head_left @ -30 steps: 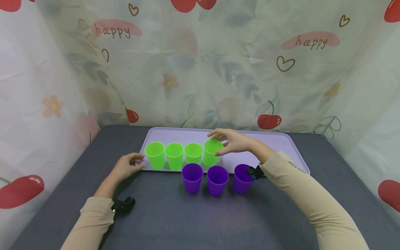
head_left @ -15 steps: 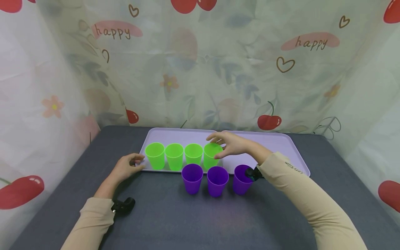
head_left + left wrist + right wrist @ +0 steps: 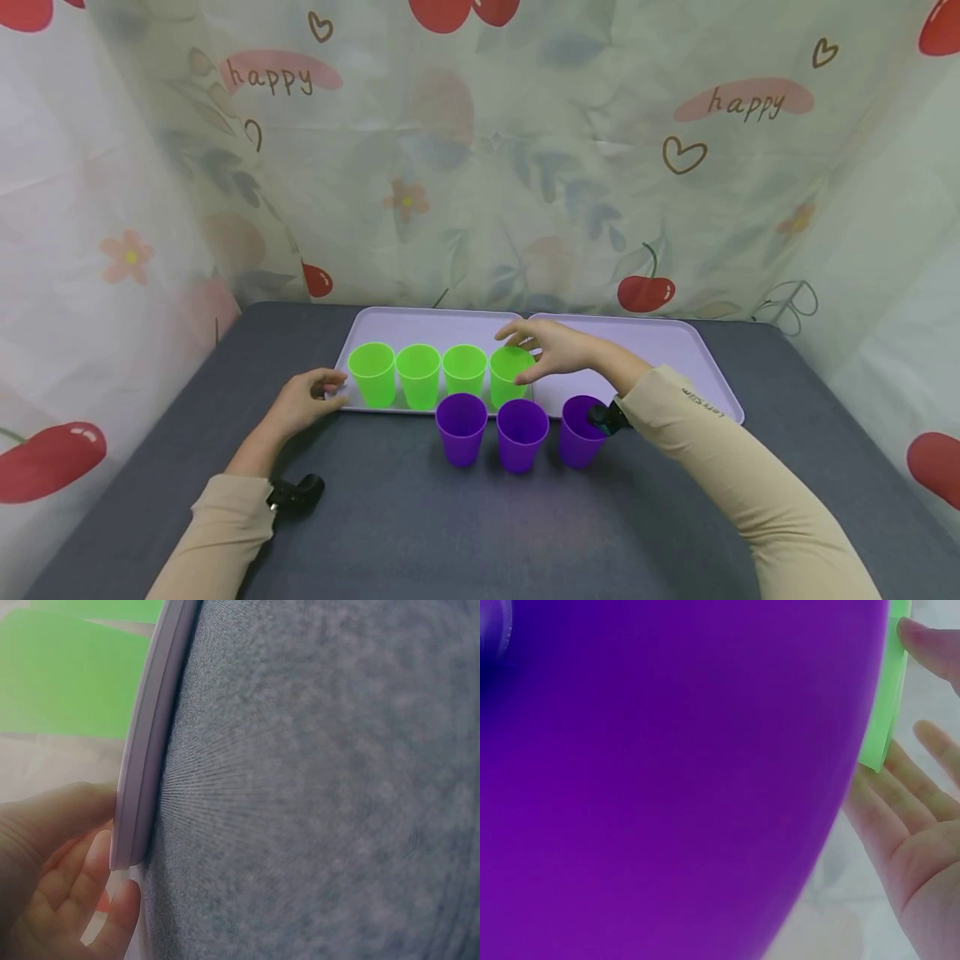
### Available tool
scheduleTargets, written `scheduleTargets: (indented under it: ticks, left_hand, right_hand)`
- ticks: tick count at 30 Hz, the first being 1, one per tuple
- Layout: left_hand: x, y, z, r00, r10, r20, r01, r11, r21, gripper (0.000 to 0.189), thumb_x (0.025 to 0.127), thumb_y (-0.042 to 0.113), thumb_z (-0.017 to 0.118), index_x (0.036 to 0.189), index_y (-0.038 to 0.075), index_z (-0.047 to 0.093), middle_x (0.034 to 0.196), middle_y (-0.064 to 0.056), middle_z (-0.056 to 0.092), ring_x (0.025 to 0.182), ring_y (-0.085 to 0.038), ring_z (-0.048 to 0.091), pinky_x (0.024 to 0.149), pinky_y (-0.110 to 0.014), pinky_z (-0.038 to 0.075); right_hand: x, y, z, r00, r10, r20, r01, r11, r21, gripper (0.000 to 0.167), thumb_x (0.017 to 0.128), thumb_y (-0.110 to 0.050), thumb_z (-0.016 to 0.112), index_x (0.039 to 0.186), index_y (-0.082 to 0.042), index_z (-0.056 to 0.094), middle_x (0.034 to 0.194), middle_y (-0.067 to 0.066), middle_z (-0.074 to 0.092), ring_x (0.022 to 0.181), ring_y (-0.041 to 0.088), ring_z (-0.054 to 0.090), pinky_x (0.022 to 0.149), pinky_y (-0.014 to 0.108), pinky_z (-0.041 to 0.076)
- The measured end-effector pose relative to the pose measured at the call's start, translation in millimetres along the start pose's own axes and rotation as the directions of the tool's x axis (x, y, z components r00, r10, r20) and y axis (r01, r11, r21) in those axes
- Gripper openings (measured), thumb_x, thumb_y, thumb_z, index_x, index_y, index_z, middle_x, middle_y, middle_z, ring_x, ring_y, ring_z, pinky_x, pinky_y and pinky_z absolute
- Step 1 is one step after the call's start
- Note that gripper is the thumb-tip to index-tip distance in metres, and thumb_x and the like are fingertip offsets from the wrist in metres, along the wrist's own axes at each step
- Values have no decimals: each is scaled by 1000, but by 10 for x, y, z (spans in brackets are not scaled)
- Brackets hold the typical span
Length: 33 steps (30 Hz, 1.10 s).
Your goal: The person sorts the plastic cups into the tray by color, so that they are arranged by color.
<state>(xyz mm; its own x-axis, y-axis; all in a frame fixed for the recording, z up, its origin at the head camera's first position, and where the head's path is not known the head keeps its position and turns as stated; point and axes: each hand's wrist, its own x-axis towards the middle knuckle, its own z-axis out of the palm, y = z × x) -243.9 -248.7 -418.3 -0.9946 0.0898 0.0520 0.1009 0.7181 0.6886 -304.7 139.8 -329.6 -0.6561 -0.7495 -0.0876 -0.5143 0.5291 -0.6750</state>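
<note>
In the head view my left hand (image 3: 303,402) is at the front left corner of a pale lilac tray (image 3: 442,320). The left wrist view has its thumb against the tray rim (image 3: 142,750) and fingers round the corner, pinching it. Several bright green cups stand upright in a row along that tray. My right hand (image 3: 557,347) holds the rightmost green cup (image 3: 505,379), thumb at its near side and fingers behind; the fingertips' contact is partly hidden. A purple cup (image 3: 675,780) fills most of the right wrist view, with the green cup's edge (image 3: 885,697) beyond it.
Three purple cups stand upright on the dark table (image 3: 420,533) before the trays: a left one (image 3: 461,429), a middle one (image 3: 520,437) and a right one (image 3: 579,437), below my right wrist. A second lilac tray (image 3: 637,337) adjoins on the right. A patterned curtain (image 3: 480,250) hangs behind.
The rightmost green cup has come down slightly, into line with the others, and my right hand has lowered with it. My left hand stays at the tray corner.
</note>
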Motion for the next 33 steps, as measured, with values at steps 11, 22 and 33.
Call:
scheduleTargets:
  ticks: [11,22,33]
  left_hand:
    - [5,7,-2,1000,-10,-1,10,1000,-1,39,85,13,66,119,-4,57,116,-25,61,108,-38,57,90,-49,45]
    - [2,21,-1,1000,-10,5,10,1000,-1,40,85,14,66,119,-4,57,116,-25,61,108,-38,57,90,-49,46]
    - [10,-10,6,1000,6,-5,-6,1000,-4,40,84,15,67,119,-4,58,115,-25,61,107,-38,57,89,-48,46]
  right_hand:
    - [-2,-7,-7,1000,17,7,-17,1000,0,66,77,-11,75,134,-3,42,137,20,47,128,39,45,101,49,42]
    - [-118,-79,-119,999,4,-48,-4,1000,9,63,81,-18,72,135,-5,42,138,19,47,125,39,48,102,53,40]
    - [-435,13,-271,958,22,-286,-31,999,-24,45,86,-17,66,127,-4,51,126,18,58,114,35,58,94,45,48]
